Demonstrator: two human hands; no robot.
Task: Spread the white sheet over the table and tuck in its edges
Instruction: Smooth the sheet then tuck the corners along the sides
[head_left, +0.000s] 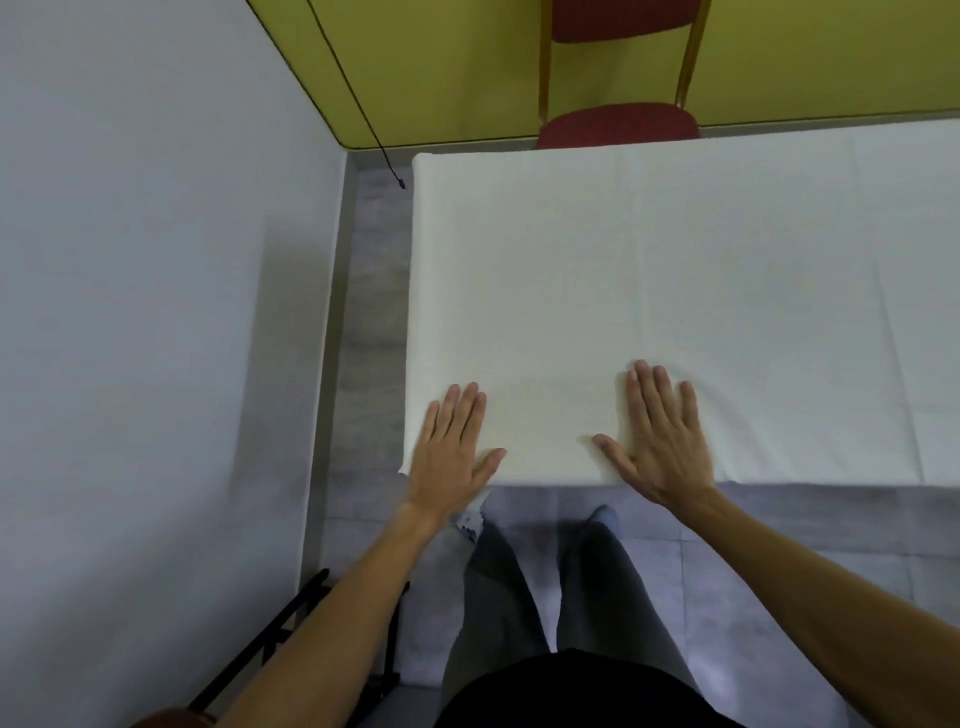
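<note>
My left hand and right hand lie flat on the sheet near its front left corner, fingers straight, gripping nothing. I judge this to be smoothing; next, curl fingers under the near edge to tuck. The sheet hides the table, its long axis apparently left-right, far edge by the chair.

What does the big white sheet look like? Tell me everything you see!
The white sheet is plain, soft-looking cloth lying flat across the table, hiding its top entirely. Its left side folds down over the edge, and it runs out of view on the right. It looks mostly smooth, with faint fold lines and small wrinkles by the near edge. The left hand and right hand press on it, palms down with fingers straight, close to the near-left corner.
</note>
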